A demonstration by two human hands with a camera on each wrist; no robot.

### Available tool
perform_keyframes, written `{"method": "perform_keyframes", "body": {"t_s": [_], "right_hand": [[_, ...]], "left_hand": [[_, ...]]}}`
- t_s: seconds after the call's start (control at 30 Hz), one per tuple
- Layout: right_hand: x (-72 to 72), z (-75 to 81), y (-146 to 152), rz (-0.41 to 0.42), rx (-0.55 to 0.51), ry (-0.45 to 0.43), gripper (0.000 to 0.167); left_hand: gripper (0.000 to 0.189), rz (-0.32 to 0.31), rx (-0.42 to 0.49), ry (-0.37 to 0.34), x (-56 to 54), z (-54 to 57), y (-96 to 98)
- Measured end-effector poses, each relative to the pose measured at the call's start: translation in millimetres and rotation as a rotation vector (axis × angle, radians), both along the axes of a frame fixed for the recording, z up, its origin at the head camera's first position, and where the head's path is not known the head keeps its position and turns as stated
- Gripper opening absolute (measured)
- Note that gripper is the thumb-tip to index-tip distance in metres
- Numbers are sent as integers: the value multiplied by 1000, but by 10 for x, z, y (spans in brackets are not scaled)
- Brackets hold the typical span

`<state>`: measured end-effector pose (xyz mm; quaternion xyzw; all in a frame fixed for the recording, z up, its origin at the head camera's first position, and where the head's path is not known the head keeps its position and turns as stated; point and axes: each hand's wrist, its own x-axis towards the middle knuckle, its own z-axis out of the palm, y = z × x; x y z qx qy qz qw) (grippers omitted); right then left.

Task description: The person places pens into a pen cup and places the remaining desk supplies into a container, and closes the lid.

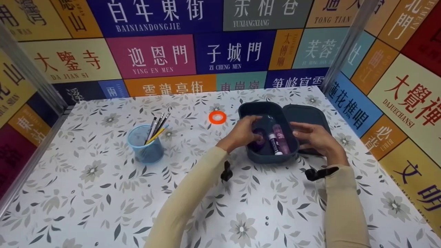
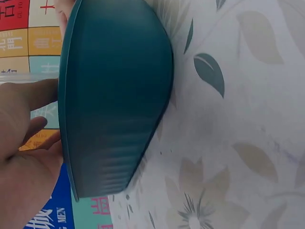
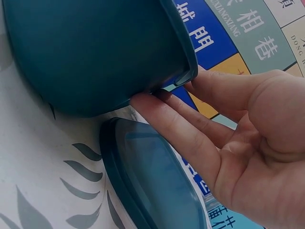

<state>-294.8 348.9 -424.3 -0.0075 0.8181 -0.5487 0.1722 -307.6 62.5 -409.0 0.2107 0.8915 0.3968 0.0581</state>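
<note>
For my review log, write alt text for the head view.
A left hand reaches into an open dark box of purple items; the right hand touches the box, near the lid. An orange ring and a blue pencil cup are farther left.

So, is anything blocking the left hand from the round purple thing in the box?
Nothing visible blocks it. The box is open on top, its lid lying alongside, and the left hand reaches in at the round purple thing. The two tubes lie to the right, not between.
</note>
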Motion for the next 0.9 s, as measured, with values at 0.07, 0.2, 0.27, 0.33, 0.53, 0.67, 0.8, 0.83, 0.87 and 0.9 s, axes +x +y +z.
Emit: {"method": "perform_keyframes", "body": {"t_s": [0.07, 0.2, 0.27, 0.33, 0.53, 0.67, 0.8, 0.83, 0.87, 0.9], "right_hand": [[-11, -3, 7, -3, -5, -8, 62], [-11, 2, 9, -6, -12, -13, 61], [-7, 4, 3, -5, -12, -11, 62], [-5, 1, -1, -7, -13, -10, 62], [-19, -23, 2, -4, -22, -9, 61], [-7, -26, 16, 7, -12, 3, 61], [20, -13, 15, 15, 25, 18, 62], [24, -8, 7, 17, 32, 22, 62], [25, -5, -3, 20, 35, 25, 62], [23, -5, -17, 19, 25, 25, 63]], "left_hand": [[66, 20, 35, 7, -22, -1, -48], [61, 46, 105, 37, -61, 19, -162], [61, 55, 133, 45, -76, 38, -216], [62, 58, 152, 45, -95, 52, -270], [63, 73, 180, 44, -162, 65, -431], [63, 123, 201, 75, -235, 81, -510], [63, 173, 194, 95, -334, 99, -577], [63, 187, 188, 95, -355, 101, -604], [64, 203, 185, 91, -374, 97, -636], [64, 216, 186, 91, -391, 91, -672]]}}
